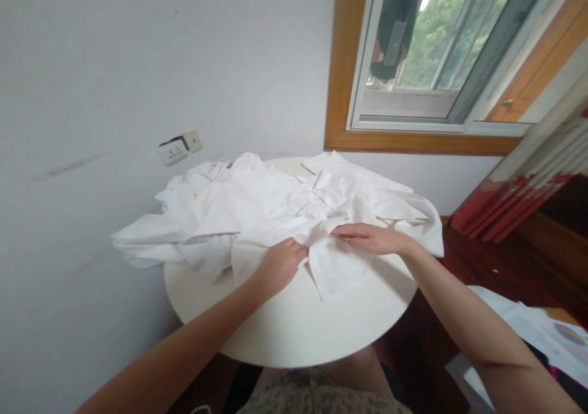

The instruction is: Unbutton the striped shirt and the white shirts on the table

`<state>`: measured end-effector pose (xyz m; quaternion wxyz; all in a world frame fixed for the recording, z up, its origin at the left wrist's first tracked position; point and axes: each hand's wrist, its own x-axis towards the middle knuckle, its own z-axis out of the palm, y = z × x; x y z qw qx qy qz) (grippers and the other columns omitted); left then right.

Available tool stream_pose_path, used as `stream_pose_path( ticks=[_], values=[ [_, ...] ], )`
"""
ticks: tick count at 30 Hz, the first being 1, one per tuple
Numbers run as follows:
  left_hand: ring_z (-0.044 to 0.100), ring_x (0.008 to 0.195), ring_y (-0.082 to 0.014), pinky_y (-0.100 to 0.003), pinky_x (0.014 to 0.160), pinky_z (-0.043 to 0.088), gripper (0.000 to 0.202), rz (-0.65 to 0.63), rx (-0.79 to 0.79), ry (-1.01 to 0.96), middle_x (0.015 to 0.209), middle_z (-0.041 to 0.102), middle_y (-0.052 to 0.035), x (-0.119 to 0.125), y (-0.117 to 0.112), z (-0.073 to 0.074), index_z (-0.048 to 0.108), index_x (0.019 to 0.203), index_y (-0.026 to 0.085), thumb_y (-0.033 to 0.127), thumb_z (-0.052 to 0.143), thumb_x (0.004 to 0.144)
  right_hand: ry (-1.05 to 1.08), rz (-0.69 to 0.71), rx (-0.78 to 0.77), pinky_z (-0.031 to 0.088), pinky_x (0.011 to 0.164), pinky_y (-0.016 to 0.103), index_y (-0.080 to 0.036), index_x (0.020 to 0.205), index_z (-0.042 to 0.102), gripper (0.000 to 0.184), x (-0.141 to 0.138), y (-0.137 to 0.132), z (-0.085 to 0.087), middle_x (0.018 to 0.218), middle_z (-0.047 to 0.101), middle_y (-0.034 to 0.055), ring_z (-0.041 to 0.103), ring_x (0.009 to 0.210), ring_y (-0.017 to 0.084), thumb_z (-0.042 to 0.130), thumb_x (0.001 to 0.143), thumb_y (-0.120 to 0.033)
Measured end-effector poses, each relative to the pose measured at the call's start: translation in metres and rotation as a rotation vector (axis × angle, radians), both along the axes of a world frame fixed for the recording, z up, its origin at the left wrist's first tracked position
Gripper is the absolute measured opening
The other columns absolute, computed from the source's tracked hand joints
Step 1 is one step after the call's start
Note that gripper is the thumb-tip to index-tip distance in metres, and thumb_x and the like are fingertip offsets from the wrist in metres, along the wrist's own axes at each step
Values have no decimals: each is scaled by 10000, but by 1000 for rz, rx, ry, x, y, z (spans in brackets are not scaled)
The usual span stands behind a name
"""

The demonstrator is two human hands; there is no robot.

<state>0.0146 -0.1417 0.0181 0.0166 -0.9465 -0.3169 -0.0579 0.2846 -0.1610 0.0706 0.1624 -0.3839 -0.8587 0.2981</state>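
Observation:
A heap of crumpled white cloth (275, 196) spreads across a round white table (294, 334), with folds and loose corners hanging past its left and right edges. Near the front of the heap, my left hand (281, 266) is closed, its fingertips pinching an edge of the cloth. My right hand (370, 239) lies on the cloth a little to the right, fingers stretched out toward the left. Between the two hands a flap of the cloth points toward me over the tabletop. The exact shape of the cloth cannot be made out.
Behind the table stands a white wall with a socket (174, 149). A wood-framed window (346, 135) is at the upper right, beside a red and white curtain (500, 199). Papers (519, 322) lie at the lower right.

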Motion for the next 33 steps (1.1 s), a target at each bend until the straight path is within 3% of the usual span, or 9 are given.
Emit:
stream_pose_path(
  ticks=[3, 7, 11, 14, 18, 22, 28, 31, 33],
  values=[
    [504, 1030, -237, -382, 922, 421, 336, -41, -6, -63, 1031, 630, -73, -4, 2, 0, 610, 1102, 185, 97, 567, 780, -166, -77, 199, 366, 1047, 433, -217, 1410, 433, 564, 1, -7, -14, 1380, 503, 128, 470, 1255, 247, 559, 868, -305],
    [499, 1049, -238, -382, 912, 417, 363, -56, -27, -85, 1049, 603, -73, -5, 6, -2, 601, 1156, 219, 153, 575, 800, -443, -309, 351, 349, 1000, 528, -222, 1442, 383, 745, -10, -7, -41, 1411, 446, 182, 387, 1297, 350, 639, 799, -500],
    [525, 957, -240, -369, 836, 440, 205, -32, -28, 15, 967, 597, -96, 0, 9, -1, 627, 985, 157, 116, 541, 803, -497, -301, 362, 381, 939, 463, -241, 1320, 533, 497, -9, -1, -50, 1204, 600, 142, 511, 1153, 306, 579, 857, -415],
    [510, 975, -245, -376, 861, 427, 178, -41, 14, -18, 981, 592, -101, 3, 8, 16, 606, 954, 149, 116, 518, 803, -354, -262, 365, 392, 924, 415, -210, 1237, 576, 371, 7, 0, -33, 1083, 653, 109, 576, 1035, 252, 526, 886, -321],
    [491, 969, -248, -389, 867, 410, 127, -45, 83, -169, 989, 570, -99, 3, 2, 61, 586, 903, 158, 192, 500, 816, -129, -259, 375, 418, 906, 390, -202, 1086, 620, 282, 32, -6, 12, 1007, 668, 90, 594, 949, 226, 456, 919, -360],
    [524, 848, -184, -304, 794, 419, 138, -68, -49, -306, 866, 585, -43, 1, -5, 101, 581, 841, 168, 198, 447, 835, -49, -295, 313, 460, 817, 340, -209, 822, 630, 351, 48, -13, 48, 853, 657, 61, 594, 844, 212, 423, 922, -474],
    [497, 662, -109, -226, 649, 370, 256, -38, -202, -398, 687, 540, 25, -12, -9, 132, 539, 697, 165, 307, 466, 897, 224, -564, 433, 481, 683, 316, -197, 783, 630, 462, 69, -10, 54, 767, 637, 43, 595, 752, 204, 403, 891, -584],
    [514, 684, -112, -222, 654, 384, 295, -62, -280, -419, 715, 558, 18, -12, -12, 137, 546, 711, 163, 365, 464, 910, 411, -645, 528, 499, 677, 338, -218, 871, 655, 449, 71, -1, 58, 810, 656, 43, 622, 807, 226, 410, 878, -594],
    [543, 736, -123, -230, 700, 411, 307, -161, -358, -349, 766, 595, 0, -10, -16, 134, 581, 746, 165, 399, 474, 913, 467, -666, 523, 515, 700, 356, -238, 947, 663, 458, 62, 6, 63, 844, 670, 43, 635, 864, 238, 386, 885, -598]
  ],
)
